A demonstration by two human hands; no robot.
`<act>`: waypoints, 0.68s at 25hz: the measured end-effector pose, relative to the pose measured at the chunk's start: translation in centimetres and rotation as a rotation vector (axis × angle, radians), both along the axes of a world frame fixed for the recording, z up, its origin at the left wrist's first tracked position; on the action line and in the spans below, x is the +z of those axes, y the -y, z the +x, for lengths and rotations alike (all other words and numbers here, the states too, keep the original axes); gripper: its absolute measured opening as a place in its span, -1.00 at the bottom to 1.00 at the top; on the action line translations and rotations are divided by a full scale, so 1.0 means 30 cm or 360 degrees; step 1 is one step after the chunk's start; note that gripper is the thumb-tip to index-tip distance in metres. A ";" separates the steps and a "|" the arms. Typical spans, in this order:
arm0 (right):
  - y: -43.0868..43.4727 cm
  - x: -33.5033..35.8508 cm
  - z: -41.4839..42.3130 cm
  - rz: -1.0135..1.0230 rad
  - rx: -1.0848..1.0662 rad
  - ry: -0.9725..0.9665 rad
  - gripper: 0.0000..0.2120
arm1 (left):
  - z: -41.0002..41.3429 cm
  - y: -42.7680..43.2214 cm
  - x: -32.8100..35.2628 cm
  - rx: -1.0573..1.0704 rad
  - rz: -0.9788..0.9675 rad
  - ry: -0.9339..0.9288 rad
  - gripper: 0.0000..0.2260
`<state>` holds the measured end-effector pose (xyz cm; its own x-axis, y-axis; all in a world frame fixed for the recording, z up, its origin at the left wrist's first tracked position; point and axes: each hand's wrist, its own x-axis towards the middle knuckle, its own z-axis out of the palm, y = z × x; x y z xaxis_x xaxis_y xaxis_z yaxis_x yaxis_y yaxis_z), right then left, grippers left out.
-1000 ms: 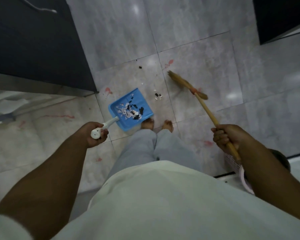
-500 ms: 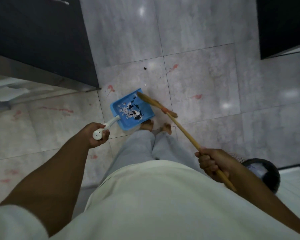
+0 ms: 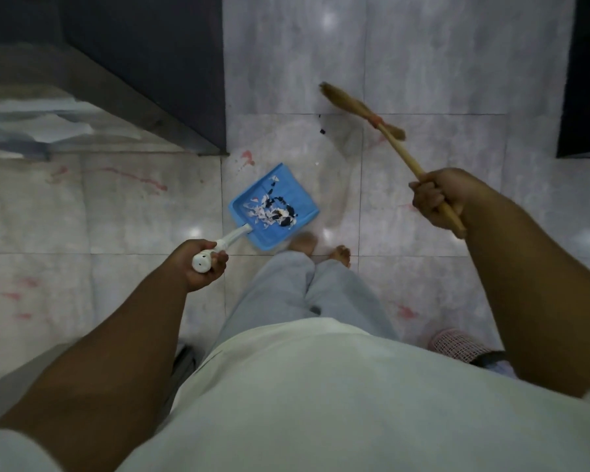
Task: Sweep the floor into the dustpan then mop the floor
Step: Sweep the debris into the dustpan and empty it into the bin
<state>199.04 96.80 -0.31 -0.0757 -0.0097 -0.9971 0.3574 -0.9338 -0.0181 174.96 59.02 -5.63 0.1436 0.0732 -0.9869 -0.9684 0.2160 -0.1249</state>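
The pale tiled floor (image 3: 433,63), streaked with red stains (image 3: 247,157), spreads under me, with a dark cabinet (image 3: 143,63) at my upper left. My right hand (image 3: 436,199) is wrapped round the wooden stick of the broom (image 3: 403,154), whose bristles reach out over the tiles ahead. The blue dustpan (image 3: 300,202) sits just in front of my bare feet, my left hand (image 3: 201,264) gripping its white handle (image 3: 232,238). White and black scraps (image 3: 273,212) lie in the pan; small black bits (image 3: 322,131) lie on the floor near the bristles.
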 end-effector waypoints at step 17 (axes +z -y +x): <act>0.345 0.133 0.308 -0.0309 0.0248 0.0084 -0.84 | 0.012 0.089 -0.038 0.0012 -0.0081 -0.0063 -0.70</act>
<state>208.28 86.45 3.69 -0.0060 -0.2091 -0.9779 0.4933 -0.8513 0.1790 175.32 56.34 -6.76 0.1040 0.0236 -0.9943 -0.9743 0.2034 -0.0971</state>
